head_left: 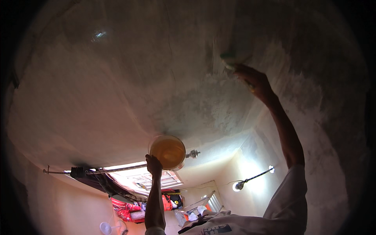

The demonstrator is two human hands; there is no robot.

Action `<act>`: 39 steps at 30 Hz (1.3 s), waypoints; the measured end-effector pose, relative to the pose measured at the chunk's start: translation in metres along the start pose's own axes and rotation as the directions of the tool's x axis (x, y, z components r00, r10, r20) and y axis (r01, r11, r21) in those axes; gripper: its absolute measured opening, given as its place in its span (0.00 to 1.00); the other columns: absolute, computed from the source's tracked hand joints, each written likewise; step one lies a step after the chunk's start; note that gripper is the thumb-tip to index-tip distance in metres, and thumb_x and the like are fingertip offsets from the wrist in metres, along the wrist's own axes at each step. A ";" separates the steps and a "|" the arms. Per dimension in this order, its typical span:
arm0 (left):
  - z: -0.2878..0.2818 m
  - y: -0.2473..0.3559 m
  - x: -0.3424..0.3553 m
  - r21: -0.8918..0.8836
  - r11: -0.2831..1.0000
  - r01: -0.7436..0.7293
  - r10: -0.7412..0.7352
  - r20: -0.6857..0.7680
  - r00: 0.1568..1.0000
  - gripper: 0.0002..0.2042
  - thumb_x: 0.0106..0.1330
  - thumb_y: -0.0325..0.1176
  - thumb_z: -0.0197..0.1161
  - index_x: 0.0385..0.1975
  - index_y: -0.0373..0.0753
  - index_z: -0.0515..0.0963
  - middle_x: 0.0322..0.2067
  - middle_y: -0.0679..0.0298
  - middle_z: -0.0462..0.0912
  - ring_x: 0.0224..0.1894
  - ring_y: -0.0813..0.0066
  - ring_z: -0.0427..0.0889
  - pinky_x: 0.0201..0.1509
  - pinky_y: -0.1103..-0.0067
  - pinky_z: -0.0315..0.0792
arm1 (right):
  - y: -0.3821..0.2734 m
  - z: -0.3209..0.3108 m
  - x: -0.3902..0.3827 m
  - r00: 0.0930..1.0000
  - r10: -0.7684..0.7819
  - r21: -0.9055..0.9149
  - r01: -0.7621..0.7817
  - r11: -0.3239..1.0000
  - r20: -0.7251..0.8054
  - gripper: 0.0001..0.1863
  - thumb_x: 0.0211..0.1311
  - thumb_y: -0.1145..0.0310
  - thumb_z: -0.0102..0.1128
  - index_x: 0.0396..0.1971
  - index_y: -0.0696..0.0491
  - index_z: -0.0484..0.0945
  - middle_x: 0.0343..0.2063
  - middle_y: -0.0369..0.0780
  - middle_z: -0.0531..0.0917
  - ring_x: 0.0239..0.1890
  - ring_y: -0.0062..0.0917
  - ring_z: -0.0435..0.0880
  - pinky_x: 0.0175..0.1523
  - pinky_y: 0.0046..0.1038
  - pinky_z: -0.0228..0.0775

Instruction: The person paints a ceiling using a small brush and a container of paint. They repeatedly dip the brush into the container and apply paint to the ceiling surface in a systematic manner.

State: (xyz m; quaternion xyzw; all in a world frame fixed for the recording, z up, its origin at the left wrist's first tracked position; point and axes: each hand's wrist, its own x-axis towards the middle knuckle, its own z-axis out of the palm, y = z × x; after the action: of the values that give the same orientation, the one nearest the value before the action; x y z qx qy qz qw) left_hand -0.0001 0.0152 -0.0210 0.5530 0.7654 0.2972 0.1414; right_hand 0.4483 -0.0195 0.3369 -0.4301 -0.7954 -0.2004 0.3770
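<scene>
Slanting lengthwise up-left, the brush [227, 62] fills right hand [253, 80]; left hand [154, 165] grips bucket [168, 152].

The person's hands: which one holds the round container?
The left hand, gripping the round container; the right hand, raised higher, holds a green-tipped tool.

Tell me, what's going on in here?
Someone's left hand holds a round, amber-looking container, and the right hand is raised with a blurred brush-like tool at a greyish, plastered-looking surface. Darker, streaky patches show near it. Whether the tool is touching the surface, I can't tell.
</scene>
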 end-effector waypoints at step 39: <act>-0.004 0.001 0.001 0.010 0.999 0.046 -0.046 0.009 0.999 0.13 0.72 0.39 0.44 0.41 0.34 0.62 0.40 0.43 0.76 0.40 0.41 0.79 0.41 0.55 0.73 | -0.033 0.061 -0.040 0.991 -0.017 -0.116 0.032 0.993 0.130 0.14 0.48 0.74 0.69 0.36 0.46 0.80 0.37 0.35 0.84 0.39 0.29 0.84 0.41 0.28 0.79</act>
State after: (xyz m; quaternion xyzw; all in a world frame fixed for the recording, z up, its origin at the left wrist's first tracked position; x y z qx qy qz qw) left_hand -0.0012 0.0150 -0.0173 0.5373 0.7787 0.2877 0.1492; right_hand 0.4088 -0.0199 0.2673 -0.4540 -0.8100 -0.2234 0.2963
